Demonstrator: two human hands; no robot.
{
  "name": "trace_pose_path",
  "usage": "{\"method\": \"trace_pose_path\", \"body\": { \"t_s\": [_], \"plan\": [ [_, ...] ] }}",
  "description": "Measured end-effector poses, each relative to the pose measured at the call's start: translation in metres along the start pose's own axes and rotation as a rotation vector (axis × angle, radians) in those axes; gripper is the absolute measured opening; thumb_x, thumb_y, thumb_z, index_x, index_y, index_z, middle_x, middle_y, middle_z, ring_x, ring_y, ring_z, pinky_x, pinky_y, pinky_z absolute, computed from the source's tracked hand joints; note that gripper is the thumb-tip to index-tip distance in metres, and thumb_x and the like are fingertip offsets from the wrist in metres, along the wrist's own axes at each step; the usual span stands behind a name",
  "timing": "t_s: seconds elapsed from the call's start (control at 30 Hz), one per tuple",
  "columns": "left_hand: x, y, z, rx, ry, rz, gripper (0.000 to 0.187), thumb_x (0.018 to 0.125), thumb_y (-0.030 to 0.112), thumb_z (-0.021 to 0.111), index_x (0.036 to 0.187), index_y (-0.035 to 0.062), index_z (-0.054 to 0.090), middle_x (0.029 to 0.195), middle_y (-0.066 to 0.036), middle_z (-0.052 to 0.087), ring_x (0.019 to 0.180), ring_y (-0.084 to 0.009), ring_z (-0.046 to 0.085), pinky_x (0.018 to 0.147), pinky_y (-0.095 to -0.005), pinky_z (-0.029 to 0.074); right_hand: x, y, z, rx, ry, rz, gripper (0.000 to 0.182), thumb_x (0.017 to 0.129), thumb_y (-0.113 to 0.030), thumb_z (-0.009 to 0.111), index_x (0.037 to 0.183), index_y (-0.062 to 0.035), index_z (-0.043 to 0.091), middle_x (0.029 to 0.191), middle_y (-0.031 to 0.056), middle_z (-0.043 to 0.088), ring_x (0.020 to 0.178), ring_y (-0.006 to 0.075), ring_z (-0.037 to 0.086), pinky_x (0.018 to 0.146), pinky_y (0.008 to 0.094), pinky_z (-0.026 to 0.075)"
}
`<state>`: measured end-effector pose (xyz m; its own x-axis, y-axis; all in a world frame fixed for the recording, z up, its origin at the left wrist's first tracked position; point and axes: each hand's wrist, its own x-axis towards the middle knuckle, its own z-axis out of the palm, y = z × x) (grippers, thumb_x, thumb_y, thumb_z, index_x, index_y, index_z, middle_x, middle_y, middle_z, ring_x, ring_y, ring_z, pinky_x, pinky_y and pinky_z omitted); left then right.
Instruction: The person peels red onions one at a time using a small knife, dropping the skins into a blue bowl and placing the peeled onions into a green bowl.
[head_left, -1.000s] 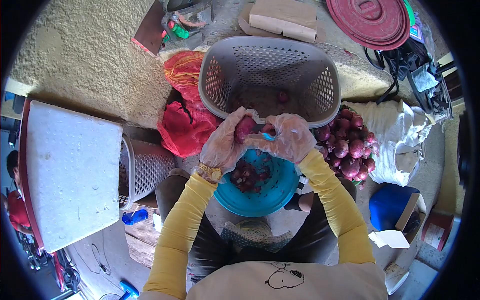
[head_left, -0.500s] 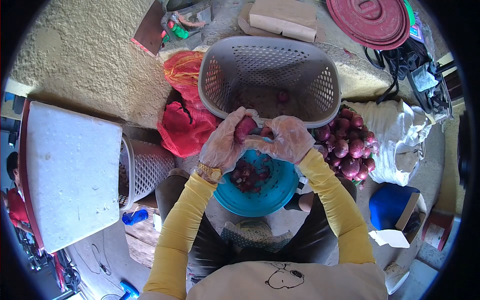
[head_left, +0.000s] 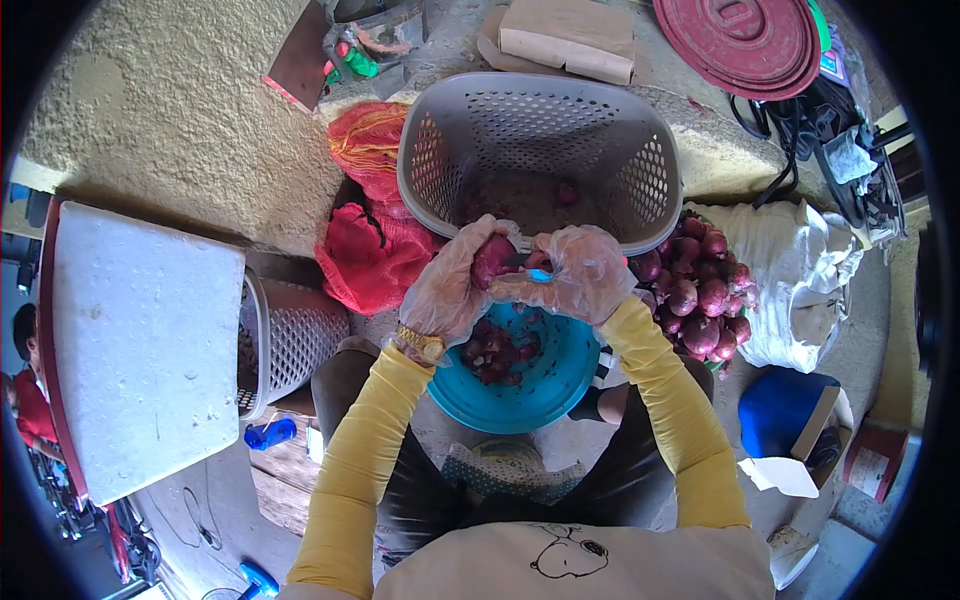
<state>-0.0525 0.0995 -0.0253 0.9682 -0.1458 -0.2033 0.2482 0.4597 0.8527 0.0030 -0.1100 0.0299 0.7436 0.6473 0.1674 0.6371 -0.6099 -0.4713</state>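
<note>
Onion (head_left: 494, 262) between gloved hands (head_left: 445, 290) (head_left: 585, 275)

The site is a produce-handling area, indicated by piled onions (head_left: 714, 297), a perforated basket (head_left: 545, 118) and red sacking (head_left: 372, 262).

So it's a grey concrete floor (head_left: 165, 512) carrying most of this. Big grey basket (head_left: 540, 86) stands top centre, red mesh bag (head_left: 375, 255) slumped just left of it. Pile of red onions (head_left: 700, 285) sits right of centre by a white sack (head_left: 785, 255), can't tell if the sack runs under them. Blue container (head_left: 775, 412) at lower right. The raised ledge (head_left: 678, 98) up top has flattened cardboard (head_left: 565, 40) and a red lid (head_left: 735, 40) on it.
</note>
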Motion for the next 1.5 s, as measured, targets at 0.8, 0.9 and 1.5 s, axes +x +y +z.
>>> {"method": "trace_pose_path", "body": {
  "t_s": [0.8, 0.9, 1.5],
  "plan": [
    [-0.004, 0.027, 0.014, -0.441, 0.239, -0.074, 0.048, 0.106, 0.043, 0.056, 0.127, -0.0006, 0.060, 0.115, -0.015, 0.065, 0.103, -0.0310, 0.069, 0.090, -0.0457, 0.061, 0.000, -0.005, 0.009, 0.001, -0.283, -0.276, 0.056, 0.087, -0.068, 0.067, 0.091, -0.0122, 0.075, 0.070, 0.0128, 0.068, 0.070, 0.0374, 0.068, 0.065, 0.0490, 0.052],
    [-0.005, 0.028, 0.014, -0.447, 0.197, -0.097, 0.051, 0.106, 0.044, 0.056, 0.128, -0.0019, 0.058, 0.115, -0.016, 0.064, 0.105, -0.0349, 0.068, 0.091, -0.0483, 0.061, -0.001, -0.004, 0.012, 0.147, -0.123, -0.279, 0.054, 0.081, -0.065, 0.075, 0.084, -0.0105, 0.076, 0.065, 0.0105, 0.067, 0.063, 0.0339, 0.067, 0.060, 0.0459, 0.050],
    [-0.012, 0.008, 0.011, -0.287, -0.030, 0.086, 0.047, 0.107, 0.033, 0.056, 0.141, 0.0017, 0.048, 0.126, -0.016, 0.063, 0.112, -0.0322, 0.067, 0.091, -0.0437, 0.062, -0.002, 0.005, 0.013, 0.074, -0.002, 0.026, 0.062, 0.075, -0.065, 0.077, 0.097, -0.0077, 0.070, 0.086, 0.0173, 0.069, 0.087, 0.0407, 0.066, 0.079, 0.0490, 0.050]
  ]
}}
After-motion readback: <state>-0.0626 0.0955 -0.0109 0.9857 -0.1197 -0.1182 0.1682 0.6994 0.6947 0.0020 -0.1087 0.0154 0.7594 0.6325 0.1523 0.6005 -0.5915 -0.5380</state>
